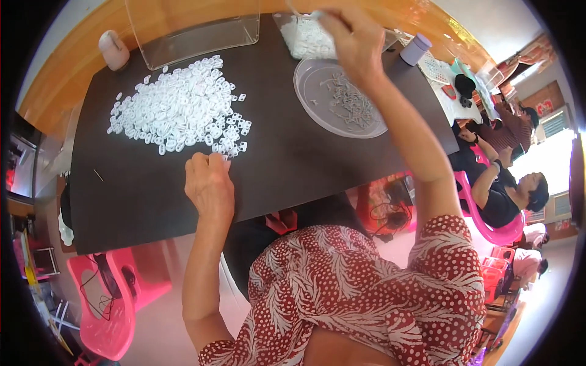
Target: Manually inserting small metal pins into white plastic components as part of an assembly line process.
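Observation:
A heap of small white plastic pieces with two holes each (177,107) lies on the dark table (262,177). At its near right edge is my left hand (209,186), fingers curled down together; a white piece shows by the fingertips, but their grip is hidden. My right hand (357,46) is raised at the far side, fingers closed and slightly blurred around something pale that I cannot make out. Below and left of it, a clear container (285,27) holds more white pieces. Under my right forearm sits a round clear tray (305,110) with many small thin metal parts (351,100).
A clear plastic bin (201,53) stands at the back, beside a pinkish bottle-shaped object (114,50). A lilac-capped container (415,49) is at the far right corner. Pink chairs (107,305) flank the table. People sit to the right, including one in black (510,198).

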